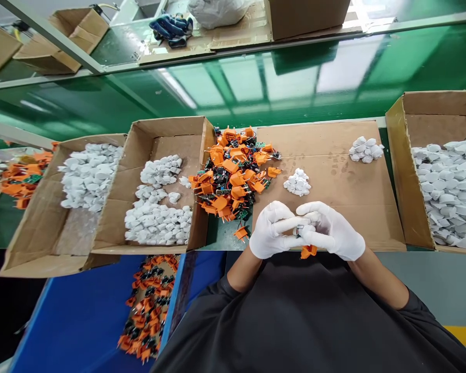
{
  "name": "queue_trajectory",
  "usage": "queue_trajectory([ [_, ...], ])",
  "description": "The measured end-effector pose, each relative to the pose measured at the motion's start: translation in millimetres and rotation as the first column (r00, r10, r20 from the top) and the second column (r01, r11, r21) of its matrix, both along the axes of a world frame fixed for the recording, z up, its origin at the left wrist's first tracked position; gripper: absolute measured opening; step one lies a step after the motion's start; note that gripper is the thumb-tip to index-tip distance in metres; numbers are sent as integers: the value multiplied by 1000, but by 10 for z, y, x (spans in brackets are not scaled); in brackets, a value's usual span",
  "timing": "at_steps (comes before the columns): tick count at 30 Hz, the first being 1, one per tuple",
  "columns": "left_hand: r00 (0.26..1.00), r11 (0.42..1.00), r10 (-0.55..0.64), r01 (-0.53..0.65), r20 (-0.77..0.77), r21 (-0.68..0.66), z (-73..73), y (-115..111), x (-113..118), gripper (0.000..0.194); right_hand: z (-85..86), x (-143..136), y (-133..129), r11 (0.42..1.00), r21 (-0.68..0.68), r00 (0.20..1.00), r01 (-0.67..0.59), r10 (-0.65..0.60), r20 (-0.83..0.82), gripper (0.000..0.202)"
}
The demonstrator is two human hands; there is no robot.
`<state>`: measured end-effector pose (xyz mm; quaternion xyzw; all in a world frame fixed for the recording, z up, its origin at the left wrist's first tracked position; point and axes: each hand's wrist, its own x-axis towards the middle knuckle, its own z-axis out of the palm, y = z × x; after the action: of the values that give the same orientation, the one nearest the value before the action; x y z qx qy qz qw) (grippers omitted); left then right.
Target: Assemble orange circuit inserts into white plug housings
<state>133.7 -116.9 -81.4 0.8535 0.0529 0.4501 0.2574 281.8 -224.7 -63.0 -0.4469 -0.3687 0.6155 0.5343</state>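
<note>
My gloved left hand (272, 231) and gloved right hand (330, 231) meet just above the front edge of a cardboard sheet. Both have their fingers closed around a small circuit board (299, 230), which is mostly covered. Below the fingertips an orange plug (308, 252) hangs out, apparently joined to the board. A white piece may also be between the fingers, but white gloves make it hard to tell. Just beyond my hands lies a small heap of white plastic pieces (297, 182). Left of them is a large pile of orange plugs with circuit boards (233, 173).
Another white heap (366, 149) lies at the sheet's (330, 140) far right. Open cardboard boxes with white pieces stand at the right (396, 171), left (204, 207) and far left (31, 243). A blue bin (81, 311) below left has more orange plugs. Gloves (171, 29) rest on the shelf.
</note>
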Motion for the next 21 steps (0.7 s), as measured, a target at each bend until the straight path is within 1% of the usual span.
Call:
queue_trajectory([
  [2, 999, 1000, 15, -14, -44, 18, 5, 19, -15, 27, -3, 17, 3, 1000, -6, 999, 0, 0, 44, 40],
  [5, 991, 999, 26, -22, -133, 31, 24, 38, -34, 28, 30, 62, 24, 996, -11, 994, -90, 91, 67, 43],
  [7, 987, 998, 37, -28, -155, 58, 38, 39, -40, 29, 55, 86, 38, 989, -3, 987, -149, 149, 63, 43],
  [8, 986, 996, 44, -32, -159, 81, 41, 35, -42, 29, 61, 90, 41, 988, -2, 986, -156, 156, 67, 43],
  [10, 985, 989, 68, -47, -156, 138, 36, 26, -43, 27, 53, 86, 37, 992, -16, 984, -127, 129, 123, 42],
  [12, 983, 981, 95, -66, -160, 181, 16, 15, -45, 26, 27, 74, 24, 996, -34, 971, -85, 90, 223, 42],
  [15, 970, 976, 139, -100, -202, 192, -14, 7, -53, 25, -5, 75, 12, 998, -28, 933, -59, 65, 355, 42],
  [17, 964, 981, 141, -105, -225, 163, -19, 7, -59, 23, -6, 91, 15, 996, -18, 931, -88, 88, 354, 44],
  [19, 969, 986, 120, -91, -218, 139, -14, 7, -63, 23, 4, 106, 24, 992, -13, 946, -122, 120, 302, 45],
  [21, 974, 986, 108, -80, -199, 143, -11, 4, -64, 25, 7, 110, 32, 993, -19, 958, -115, 116, 261, 43],
])
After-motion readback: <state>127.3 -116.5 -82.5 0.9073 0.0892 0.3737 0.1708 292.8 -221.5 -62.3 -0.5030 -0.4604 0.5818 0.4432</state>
